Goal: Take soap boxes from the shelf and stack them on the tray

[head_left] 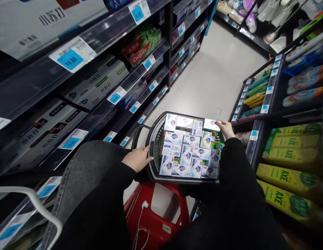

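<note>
Our left hand (137,158) lies flat and open against the near-left rim of the grey basket (154,152), while our right hand (225,128) pinches one soap box (211,124) at its far-right corner. Long axis of basket runs left-right, handle (137,133) swung far-left. It sits between our knees above a red stool (156,215), packed with white-blue soap boxes. Shop aisle, pale tile floor (215,76). Left shelves (104,104): Colgate box (140,47), tag (70,59) 19.80. Right: yellow AXE packs (288,173).
</note>
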The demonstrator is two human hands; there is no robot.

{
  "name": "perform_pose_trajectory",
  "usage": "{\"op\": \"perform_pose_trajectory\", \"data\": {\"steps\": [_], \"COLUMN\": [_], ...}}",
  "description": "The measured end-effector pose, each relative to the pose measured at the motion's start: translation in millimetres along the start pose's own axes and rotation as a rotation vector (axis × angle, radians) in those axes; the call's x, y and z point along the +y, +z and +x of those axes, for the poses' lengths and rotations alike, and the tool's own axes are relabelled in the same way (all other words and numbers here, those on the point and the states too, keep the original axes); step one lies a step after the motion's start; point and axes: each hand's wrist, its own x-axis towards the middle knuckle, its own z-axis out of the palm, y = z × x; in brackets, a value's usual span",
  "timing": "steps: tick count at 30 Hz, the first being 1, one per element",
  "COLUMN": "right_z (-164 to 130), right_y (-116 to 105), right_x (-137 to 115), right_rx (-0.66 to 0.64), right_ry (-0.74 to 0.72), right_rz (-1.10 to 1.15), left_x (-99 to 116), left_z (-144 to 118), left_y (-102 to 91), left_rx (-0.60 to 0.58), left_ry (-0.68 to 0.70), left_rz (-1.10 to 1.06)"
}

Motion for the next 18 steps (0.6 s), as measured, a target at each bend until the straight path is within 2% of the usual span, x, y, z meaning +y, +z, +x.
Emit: {"op": "perform_pose_trajectory", "data": {"steps": [3, 6, 10, 14, 16, 18], "right_z": [2.5, -1.6, -12.8, -21.7, -24.6, -28.9], "right_y": [-1.1, -0.7, 11.7, 27.3, 23.8, 9.2], "right_x": [5.4, 5.2, 3.2, -0.7, -6.2, -14.2], "right_rx": [-0.086, -0.089, 0.038, 0.253, 0.326, 0.373], "right_ry": [-0.033, -0.076, -0.105, -0.141, -0.146, -0.164], "right_rz": [-0.124, -0.291, -0.489, -0.559, -0.588, -0.631], "left_x": [3.0, 4.6, 5.9, 6.7, 6.4, 6.0], "left_z": [3.4, 5.7, 7.0, 7.5, 7.6, 7.4], "left_y": [1.0, 3.4, 6.2, 6.9, 6.9, 6.6], "left_rx": [-0.015, -0.024, -0.03, -0.021, -0.011, -0.002], "left_ry": [-0.012, -0.012, -0.007, 0.0, 0.007, 0.009], "left_rz": [0.025, 0.042, 0.052, 0.053, 0.049, 0.038]}}
